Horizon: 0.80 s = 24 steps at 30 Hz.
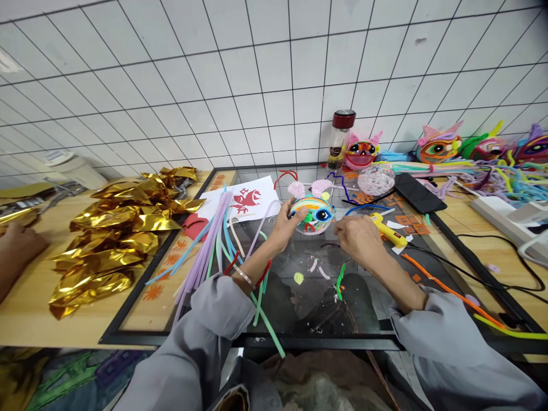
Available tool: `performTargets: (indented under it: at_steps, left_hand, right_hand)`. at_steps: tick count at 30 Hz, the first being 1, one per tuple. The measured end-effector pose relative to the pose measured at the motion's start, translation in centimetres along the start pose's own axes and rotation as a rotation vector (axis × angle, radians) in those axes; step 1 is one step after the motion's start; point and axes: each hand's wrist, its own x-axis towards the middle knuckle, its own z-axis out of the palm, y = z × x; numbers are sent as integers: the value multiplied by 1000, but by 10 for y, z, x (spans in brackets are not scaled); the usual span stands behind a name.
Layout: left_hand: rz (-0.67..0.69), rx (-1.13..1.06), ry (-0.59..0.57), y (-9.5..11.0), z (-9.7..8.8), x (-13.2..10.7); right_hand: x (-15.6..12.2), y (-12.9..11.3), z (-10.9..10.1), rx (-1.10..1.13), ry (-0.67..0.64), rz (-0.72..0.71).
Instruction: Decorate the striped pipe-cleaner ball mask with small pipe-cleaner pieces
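A small round craft head (315, 213) wound from coloured pipe cleaners, with a blue eye and pink ears, rests on the glass table top (299, 297). My left hand (286, 225) grips its left side, fingers curled round it. My right hand (357, 240) is just right of it, fingers pinched together; what they pinch is too small to make out. A yellow glue gun (387, 230) lies right behind my right hand.
Pipe cleaners (214, 245) fan out at left beside crumpled gold foil (115, 240). A paper with a red cut-out (246, 200), a jar (340, 140), a phone (417, 193) and finished pipe-cleaner heads (440, 145) stand behind. Another person's hand (17, 245) is at far left.
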Motion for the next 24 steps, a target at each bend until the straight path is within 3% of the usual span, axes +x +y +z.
performTargets:
  at_steps: [8,15,24]
  left_hand:
    - [-7,-38,18,3,1,2]
    - [-17,-18,39,4,0,2]
    - [8,-12,23,2,3,2]
  right_hand:
    - [-7,-17,10,-119,-59,-153]
    - [-7,-19,21,-150,-92,-182]
    - [-4,-11,13,-121,-112,-174]
